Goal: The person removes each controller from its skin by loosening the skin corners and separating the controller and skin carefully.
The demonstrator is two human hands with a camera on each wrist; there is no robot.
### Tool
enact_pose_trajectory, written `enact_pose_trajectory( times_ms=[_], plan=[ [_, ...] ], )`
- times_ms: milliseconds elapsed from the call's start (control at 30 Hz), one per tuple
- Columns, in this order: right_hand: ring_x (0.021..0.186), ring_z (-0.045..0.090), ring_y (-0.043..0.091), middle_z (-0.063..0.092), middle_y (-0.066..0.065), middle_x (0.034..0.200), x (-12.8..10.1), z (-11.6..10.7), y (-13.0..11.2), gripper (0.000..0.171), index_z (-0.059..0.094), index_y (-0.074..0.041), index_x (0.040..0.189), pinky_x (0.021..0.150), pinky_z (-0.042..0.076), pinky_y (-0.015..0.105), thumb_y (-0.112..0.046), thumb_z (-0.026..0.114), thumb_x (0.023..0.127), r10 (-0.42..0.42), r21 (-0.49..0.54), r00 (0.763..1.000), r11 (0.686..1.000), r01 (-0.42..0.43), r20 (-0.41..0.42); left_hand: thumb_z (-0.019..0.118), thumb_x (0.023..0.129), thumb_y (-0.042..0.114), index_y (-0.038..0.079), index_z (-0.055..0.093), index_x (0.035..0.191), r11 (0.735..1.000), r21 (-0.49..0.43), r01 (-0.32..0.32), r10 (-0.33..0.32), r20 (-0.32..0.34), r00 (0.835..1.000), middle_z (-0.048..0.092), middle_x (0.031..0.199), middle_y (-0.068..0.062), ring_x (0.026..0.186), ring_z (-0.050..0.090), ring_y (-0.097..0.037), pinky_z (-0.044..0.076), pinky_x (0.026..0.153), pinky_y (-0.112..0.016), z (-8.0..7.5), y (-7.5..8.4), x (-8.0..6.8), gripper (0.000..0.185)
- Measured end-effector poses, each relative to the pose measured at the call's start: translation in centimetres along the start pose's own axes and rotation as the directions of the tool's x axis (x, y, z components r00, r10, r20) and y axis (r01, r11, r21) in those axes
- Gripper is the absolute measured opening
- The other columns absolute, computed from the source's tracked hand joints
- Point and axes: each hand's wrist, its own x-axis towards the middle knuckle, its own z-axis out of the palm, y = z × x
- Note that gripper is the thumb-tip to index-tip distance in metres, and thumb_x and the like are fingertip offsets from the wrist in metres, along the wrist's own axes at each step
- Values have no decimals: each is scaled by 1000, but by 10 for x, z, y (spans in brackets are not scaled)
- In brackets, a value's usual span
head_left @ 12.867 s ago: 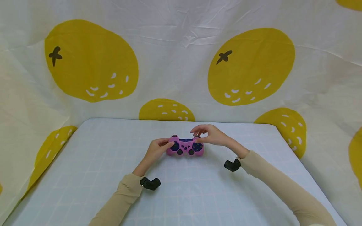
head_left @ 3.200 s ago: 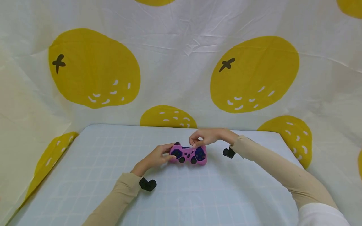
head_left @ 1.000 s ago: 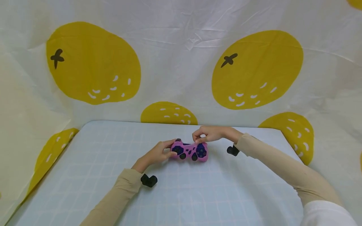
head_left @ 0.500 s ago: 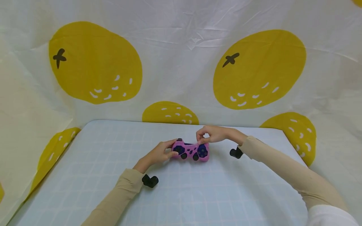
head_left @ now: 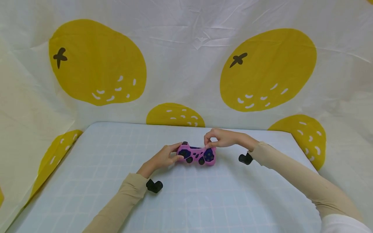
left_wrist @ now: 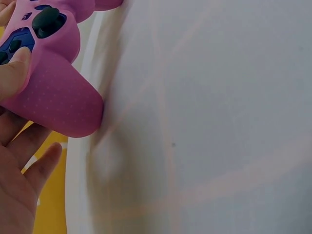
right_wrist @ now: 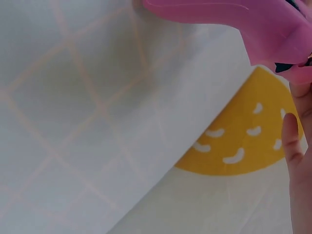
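The game controller [head_left: 197, 155] in its pink cover sits near the middle of the table [head_left: 204, 200]. The left hand [head_left: 164, 157] grips its left handle, thumb on the face. The right hand [head_left: 222, 138] pinches the cover's top right edge, apparently working it on or off. Next, that edge needs a firm, steady pull.

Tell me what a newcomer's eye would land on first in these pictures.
First, the pink game controller with dark buttons, at the middle of the pale gridded table. The left hand grips its left end, while the right hand pinches its upper right edge. Behind, a white backdrop cloth printed with big yellow fruits fills the upper view.
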Motion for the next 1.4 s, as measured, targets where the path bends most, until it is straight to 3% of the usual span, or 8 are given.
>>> enact_pose_trajectory(
  times_ms=[400, 800, 1133, 1400],
  plan=[
    [70, 55, 2, 64, -7, 76, -6, 3, -6, 9, 67, -15, 85, 79, 49, 32, -21, 65, 92, -64, -116, 996, 992, 56, -63, 64, 92, 19, -4, 43, 140, 996, 35, -77, 78, -26, 997, 60, 130, -20, 121, 58, -31, 42, 105, -46, 0, -1, -2, 58],
    [79, 55, 2, 65, -12, 78, -20, 14, -7, 5, 67, -19, 84, 85, 38, 32, -17, 68, 89, -69, -189, 985, 981, 38, -159, 63, 93, 21, -4, 41, 142, 999, 31, -44, 45, -25, 999, 58, 132, -20, 122, 57, -31, 41, 106, -45, 2, 1, -2, 59],
    [79, 54, 2, 62, -13, 76, -28, 24, -8, 6, 70, -20, 84, 80, 37, 29, -24, 71, 87, -96, -273, 963, 962, 25, -252, 64, 93, 20, -1, 41, 142, 1000, 9, -9, 9, -20, 1000, 56, 135, -18, 125, 55, -30, 40, 107, -44, 1, 4, -3, 59],
    [76, 56, 1, 63, -14, 76, -33, 34, -10, 4, 70, -21, 83, 79, 40, 29, -23, 72, 86, -104, -304, 945, 953, 4, -312, 64, 92, 18, -2, 43, 141, 999, 8, -35, 36, -30, 999, 57, 134, -18, 123, 57, -30, 43, 105, -43, 3, 3, -3, 56]
  ],
)
